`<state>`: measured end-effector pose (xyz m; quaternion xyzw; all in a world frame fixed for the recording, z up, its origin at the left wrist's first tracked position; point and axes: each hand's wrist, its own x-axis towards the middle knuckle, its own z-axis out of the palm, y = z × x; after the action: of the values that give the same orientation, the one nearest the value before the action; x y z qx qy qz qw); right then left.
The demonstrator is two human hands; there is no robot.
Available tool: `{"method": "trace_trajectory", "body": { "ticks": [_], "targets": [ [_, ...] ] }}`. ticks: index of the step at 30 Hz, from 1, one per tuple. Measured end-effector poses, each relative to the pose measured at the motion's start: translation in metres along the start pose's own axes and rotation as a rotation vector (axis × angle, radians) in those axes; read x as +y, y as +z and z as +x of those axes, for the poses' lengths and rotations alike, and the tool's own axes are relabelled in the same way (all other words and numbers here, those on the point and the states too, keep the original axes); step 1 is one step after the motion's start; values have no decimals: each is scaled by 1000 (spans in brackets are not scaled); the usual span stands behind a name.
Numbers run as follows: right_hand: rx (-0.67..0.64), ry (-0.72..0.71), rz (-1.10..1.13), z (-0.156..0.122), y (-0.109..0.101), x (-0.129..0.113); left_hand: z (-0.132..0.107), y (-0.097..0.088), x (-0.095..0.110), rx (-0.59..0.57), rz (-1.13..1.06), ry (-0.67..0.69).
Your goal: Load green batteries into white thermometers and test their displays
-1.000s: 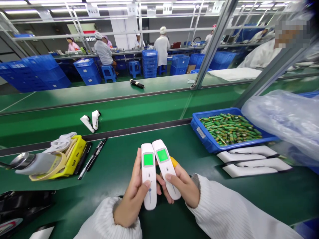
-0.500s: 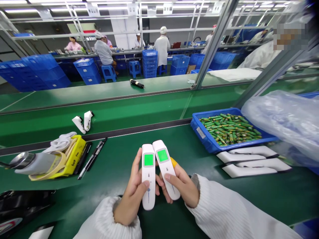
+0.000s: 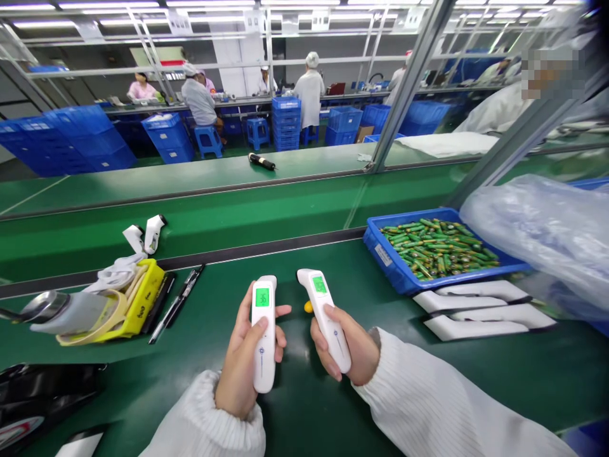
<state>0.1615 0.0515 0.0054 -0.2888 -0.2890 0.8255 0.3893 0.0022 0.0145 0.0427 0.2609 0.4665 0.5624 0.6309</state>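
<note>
My left hand [image 3: 240, 365] grips a white handheld thermometer [image 3: 264, 330] upright, its green screen showing digits. My right hand [image 3: 349, 346] grips a second white thermometer [image 3: 326, 317], tilted left, its green screen lit too. A small yellow bit [image 3: 308, 307] shows between the two devices near my right fingers. Both hands hover over the green bench [image 3: 223, 317] in front of me, about a hand's width apart.
A blue tray [image 3: 404, 273] of green batteries sits right, with white plastic parts [image 3: 476, 311] before it and a clear bag [image 3: 547, 228] beside. Two white thermometers [image 3: 143, 233] ride the conveyor belt. Yellow holder [image 3: 143, 295], pens [image 3: 178, 301] and a grey tool [image 3: 61, 311] lie left. Other workers stand far behind.
My hands have drawn apart, separating the two thermometers that were side by side. The screens now show digits. The pair on the conveyor has drifted left.
</note>
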Motion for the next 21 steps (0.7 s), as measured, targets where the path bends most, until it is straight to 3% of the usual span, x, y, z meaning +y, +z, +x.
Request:
{"method": "trace_trajectory", "body": {
  "ticks": [8, 12, 15, 21],
  "targets": [
    [41, 17, -6, 1, -2, 4, 2, -2, 0, 30, -42, -37],
    [-47, -17, -75, -1, 1, 2, 4, -8, -5, -35, 17, -62],
    [-104, -21, -153, -4, 4, 2, 7, -12, -9, -50, 103, -30],
    [-73, -93, -332, -8, 6, 10, 5, -9, -14, -12, 90, 51]
  ]
}}
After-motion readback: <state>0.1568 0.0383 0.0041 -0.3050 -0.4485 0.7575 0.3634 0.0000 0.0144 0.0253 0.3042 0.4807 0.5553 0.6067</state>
